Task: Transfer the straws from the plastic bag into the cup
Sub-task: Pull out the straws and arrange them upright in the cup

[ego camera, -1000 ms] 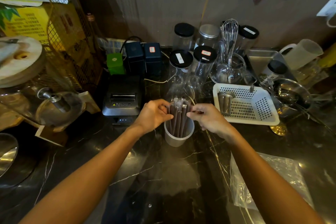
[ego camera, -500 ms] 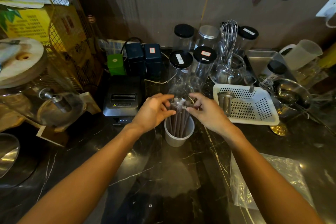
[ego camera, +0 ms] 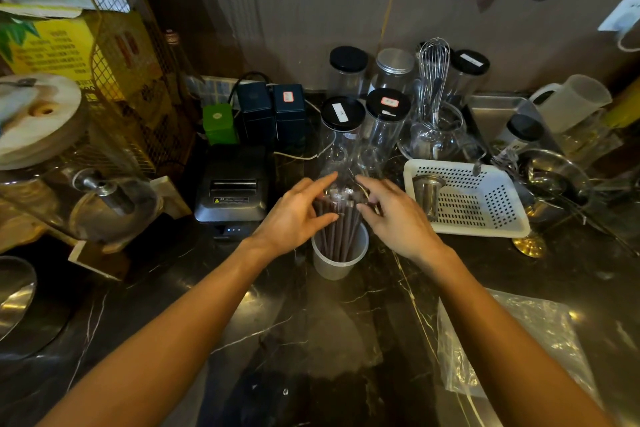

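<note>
Here, at the far left of the dark marble counter [ego camera: 166, 305], a round wooden lid [ego camera: 33, 118] sits on a glass jar, with a yellow box [ego camera: 52, 48] behind wire mesh above it. Next comes a black receipt printer [ego camera: 232, 189], and behind it a green box [ego camera: 219, 123] and two dark blue tins [ego camera: 272, 111].

The left hand [ego camera: 294, 215] reaches in over the counter with its fingers spread loosely; the thumb and fingertips lie against the left side of the straws [ego camera: 337, 232], and whether it truly pinches them I cannot tell. The brown straws stand upright as a bunch in the white cup [ego camera: 337, 262], which rests on the counter in the middle, in front of clear jars with black lids [ego camera: 365, 107]. Their tops, in clear wrapping, rise between the two hands.

The right hand [ego camera: 394, 218] is on the other side of the bunch, fingers curled and apart, its fingertips at the straw tops; it looks loosened rather than clenched.

Further right a white perforated basket [ego camera: 485, 204] holds a small metal cup [ego camera: 428, 192], with a whisk [ego camera: 433, 69] behind it. The clear plastic bag [ego camera: 540, 333] lies flat on the counter at lower right, partly under the right forearm, well apart from the cup.
</note>
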A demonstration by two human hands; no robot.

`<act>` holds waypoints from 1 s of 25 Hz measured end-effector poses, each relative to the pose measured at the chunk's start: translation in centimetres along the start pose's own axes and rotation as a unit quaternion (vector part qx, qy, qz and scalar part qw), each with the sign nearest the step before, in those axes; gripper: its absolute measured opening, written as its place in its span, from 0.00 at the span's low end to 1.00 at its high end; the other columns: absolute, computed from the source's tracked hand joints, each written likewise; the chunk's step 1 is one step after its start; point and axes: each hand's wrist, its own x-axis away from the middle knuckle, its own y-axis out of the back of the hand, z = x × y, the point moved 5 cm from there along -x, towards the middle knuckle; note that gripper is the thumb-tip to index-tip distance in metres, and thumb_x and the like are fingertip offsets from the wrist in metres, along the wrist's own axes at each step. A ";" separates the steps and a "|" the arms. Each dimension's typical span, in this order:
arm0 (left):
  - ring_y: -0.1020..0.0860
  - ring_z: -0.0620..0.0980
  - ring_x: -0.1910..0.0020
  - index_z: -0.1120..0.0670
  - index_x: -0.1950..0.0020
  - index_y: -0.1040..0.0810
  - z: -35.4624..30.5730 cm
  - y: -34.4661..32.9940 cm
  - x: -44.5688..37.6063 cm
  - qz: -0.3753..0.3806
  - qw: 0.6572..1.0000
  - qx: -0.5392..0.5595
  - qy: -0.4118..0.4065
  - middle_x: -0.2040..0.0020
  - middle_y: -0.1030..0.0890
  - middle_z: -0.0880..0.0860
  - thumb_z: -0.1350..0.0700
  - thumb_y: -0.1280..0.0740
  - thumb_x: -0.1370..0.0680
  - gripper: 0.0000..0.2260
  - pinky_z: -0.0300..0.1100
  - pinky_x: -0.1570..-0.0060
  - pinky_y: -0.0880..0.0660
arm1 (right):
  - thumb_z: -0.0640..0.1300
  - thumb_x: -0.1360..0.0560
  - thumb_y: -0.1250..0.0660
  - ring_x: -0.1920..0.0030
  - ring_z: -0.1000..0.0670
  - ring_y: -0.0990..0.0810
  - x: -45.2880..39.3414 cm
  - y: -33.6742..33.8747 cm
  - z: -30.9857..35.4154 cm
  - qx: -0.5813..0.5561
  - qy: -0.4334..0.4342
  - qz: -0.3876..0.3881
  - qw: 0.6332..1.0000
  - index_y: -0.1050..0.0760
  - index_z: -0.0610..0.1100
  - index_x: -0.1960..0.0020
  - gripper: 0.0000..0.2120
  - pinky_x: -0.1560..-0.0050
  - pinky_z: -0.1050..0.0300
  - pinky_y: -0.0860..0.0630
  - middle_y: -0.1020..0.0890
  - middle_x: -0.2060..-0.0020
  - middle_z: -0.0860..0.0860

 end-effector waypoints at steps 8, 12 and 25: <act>0.18 0.46 0.62 0.51 0.30 0.24 2.2 -1.1 1.5 0.001 0.990 0.036 0.136 0.54 0.20 0.49 0.51 0.24 0.24 0.23 0.46 0.56 0.17 | 0.54 0.19 0.31 0.65 0.53 0.16 2.1 -3.6 -2.9 -0.148 -0.208 0.130 0.958 0.20 0.55 0.42 0.07 0.70 0.55 0.18 0.16 0.61 0.50; 0.15 0.47 0.63 0.53 0.41 0.17 2.2 -1.8 2.0 0.037 0.989 0.048 0.131 0.61 0.14 0.54 0.55 0.28 0.20 0.08 0.40 0.58 0.19 | 0.52 0.17 0.32 0.76 0.61 0.23 2.5 -4.6 -3.5 -0.168 -0.217 0.137 0.952 0.21 0.52 0.48 0.04 0.73 0.61 0.22 0.15 0.60 0.43; 0.19 0.50 0.56 0.56 0.47 0.15 0.2 -0.8 0.8 -0.011 0.997 -0.066 0.038 0.51 0.20 0.53 0.54 0.31 0.18 0.07 0.52 0.51 0.18 | 0.49 0.18 0.30 0.54 0.58 0.21 1.2 -3.5 -1.6 -0.119 -0.087 -0.001 0.989 0.16 0.50 0.47 0.05 0.52 0.59 0.25 0.19 0.56 0.57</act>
